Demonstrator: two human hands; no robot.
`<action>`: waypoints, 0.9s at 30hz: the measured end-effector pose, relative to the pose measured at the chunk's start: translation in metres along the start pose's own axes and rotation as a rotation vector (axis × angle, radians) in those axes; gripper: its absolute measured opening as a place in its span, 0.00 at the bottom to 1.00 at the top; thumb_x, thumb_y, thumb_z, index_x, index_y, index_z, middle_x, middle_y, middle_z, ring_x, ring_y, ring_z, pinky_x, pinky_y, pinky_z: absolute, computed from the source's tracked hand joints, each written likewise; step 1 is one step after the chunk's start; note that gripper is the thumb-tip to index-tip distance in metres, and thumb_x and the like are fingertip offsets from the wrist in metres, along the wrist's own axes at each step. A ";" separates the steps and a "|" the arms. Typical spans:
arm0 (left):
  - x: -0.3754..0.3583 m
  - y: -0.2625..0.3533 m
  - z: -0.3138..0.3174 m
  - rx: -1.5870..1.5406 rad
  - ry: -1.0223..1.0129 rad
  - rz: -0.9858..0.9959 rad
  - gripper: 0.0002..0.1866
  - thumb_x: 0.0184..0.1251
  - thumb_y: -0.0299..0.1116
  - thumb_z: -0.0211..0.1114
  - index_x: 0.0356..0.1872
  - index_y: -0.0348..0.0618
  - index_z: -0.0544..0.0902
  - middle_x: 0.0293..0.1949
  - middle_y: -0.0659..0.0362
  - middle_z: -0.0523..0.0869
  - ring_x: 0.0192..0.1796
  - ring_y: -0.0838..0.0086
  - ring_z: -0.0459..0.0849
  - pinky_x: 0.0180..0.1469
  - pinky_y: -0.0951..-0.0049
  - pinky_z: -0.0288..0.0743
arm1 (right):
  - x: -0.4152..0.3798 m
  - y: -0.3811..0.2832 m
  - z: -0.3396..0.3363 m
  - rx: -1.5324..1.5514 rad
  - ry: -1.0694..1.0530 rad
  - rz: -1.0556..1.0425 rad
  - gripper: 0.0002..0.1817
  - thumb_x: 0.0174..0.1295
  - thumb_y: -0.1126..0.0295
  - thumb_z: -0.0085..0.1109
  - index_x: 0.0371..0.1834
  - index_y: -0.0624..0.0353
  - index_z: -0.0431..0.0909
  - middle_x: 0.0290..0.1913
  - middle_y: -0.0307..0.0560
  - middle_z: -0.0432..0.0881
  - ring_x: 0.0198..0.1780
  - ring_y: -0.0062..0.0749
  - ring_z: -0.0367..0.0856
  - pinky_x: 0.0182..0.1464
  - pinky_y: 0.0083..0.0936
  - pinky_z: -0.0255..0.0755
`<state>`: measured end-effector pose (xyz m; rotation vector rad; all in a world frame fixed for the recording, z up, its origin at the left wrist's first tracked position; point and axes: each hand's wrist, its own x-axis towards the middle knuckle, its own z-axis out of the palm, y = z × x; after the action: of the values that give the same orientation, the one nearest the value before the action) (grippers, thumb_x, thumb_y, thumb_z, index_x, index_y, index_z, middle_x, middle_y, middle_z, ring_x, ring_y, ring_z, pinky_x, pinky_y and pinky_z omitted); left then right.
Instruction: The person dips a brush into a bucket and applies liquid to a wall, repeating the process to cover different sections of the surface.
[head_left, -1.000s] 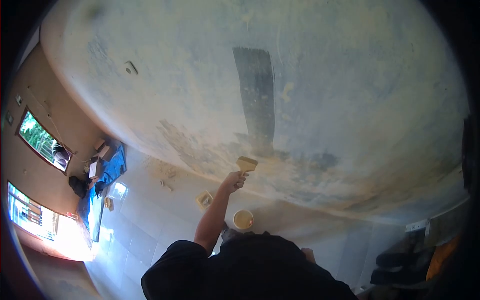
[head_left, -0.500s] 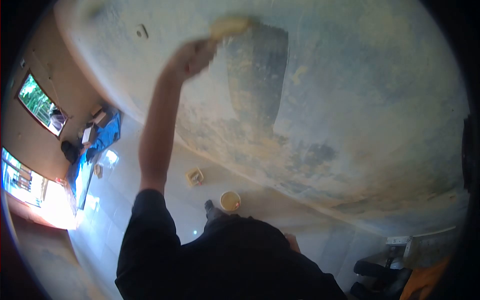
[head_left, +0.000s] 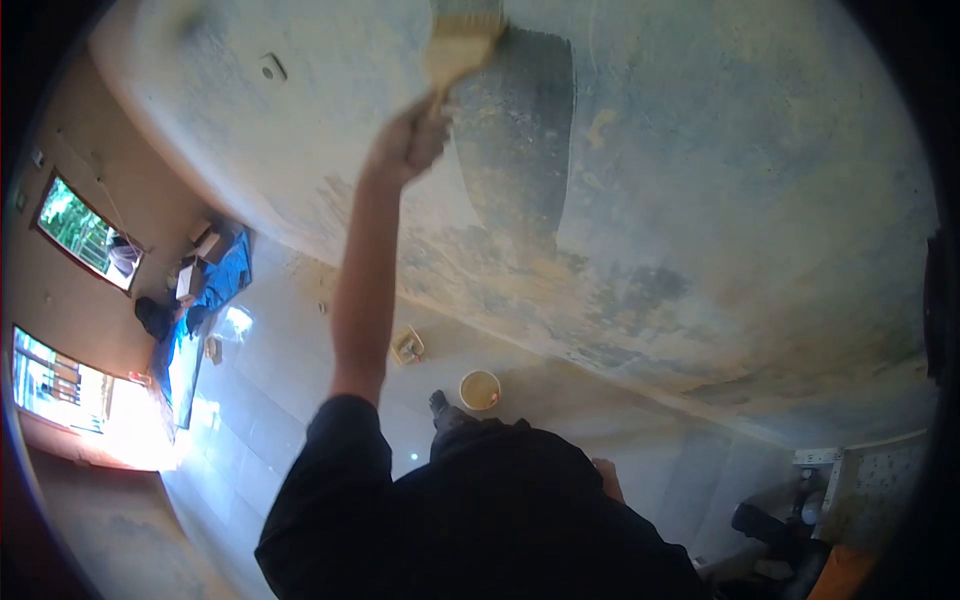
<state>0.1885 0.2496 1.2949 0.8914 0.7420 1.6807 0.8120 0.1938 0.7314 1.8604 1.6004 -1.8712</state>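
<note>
My left hand [head_left: 415,145] is closed around the handle of a wide, pale brush [head_left: 463,48], its arm stretched up over the wall. The bristles point to the top of the view and lie at or very near the wall surface. Beside and below the brush, a dark, damp-looking patch [head_left: 520,130] runs down the blotchy blue-grey wall [head_left: 700,180]. Part of my right hand [head_left: 608,480] shows low at my side, past the dark shirt; its fingers cannot be made out.
A round bucket [head_left: 480,390] with yellowish contents stands on the tiled floor [head_left: 290,400] by my foot. Left of it is a small yellow container [head_left: 407,346]. Boxes lie on a blue sheet [head_left: 228,275] near the windows. Dark objects and orange material [head_left: 850,572] are at lower right.
My left hand has shifted slightly right and down in view, and the brush has swung from sideways to upward. A dark strip now shows above the bristles at the frame's top edge.
</note>
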 end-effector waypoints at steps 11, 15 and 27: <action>-0.107 -0.220 -0.135 -0.274 0.377 -0.590 0.16 0.76 0.42 0.43 0.50 0.41 0.72 0.15 0.71 0.60 0.10 0.88 0.53 0.08 0.87 0.47 | 0.003 0.012 -0.003 -0.061 -0.060 0.005 0.17 0.56 0.61 0.54 0.46 0.57 0.71 0.31 0.51 0.77 0.30 0.40 0.76 0.31 0.44 0.70; -0.121 -0.230 -0.165 -0.367 0.466 -0.775 0.17 0.75 0.43 0.44 0.47 0.40 0.73 0.15 0.71 0.61 0.11 0.88 0.55 0.09 0.87 0.49 | 0.008 -0.012 -0.005 0.002 -0.037 0.045 0.17 0.57 0.61 0.54 0.46 0.57 0.71 0.31 0.51 0.77 0.30 0.40 0.77 0.31 0.42 0.71; -0.049 0.038 -0.039 1.873 0.492 0.126 0.19 0.68 0.48 0.51 0.43 0.48 0.84 0.38 0.46 0.84 0.41 0.49 0.81 0.46 0.55 0.75 | -0.003 -0.034 0.039 0.220 0.000 0.264 0.17 0.57 0.58 0.54 0.45 0.53 0.72 0.31 0.50 0.78 0.30 0.37 0.77 0.31 0.38 0.71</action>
<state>0.1448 0.1908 1.2958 1.6704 2.7724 0.8610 0.7632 0.1823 0.7435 2.0359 1.1180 -1.9911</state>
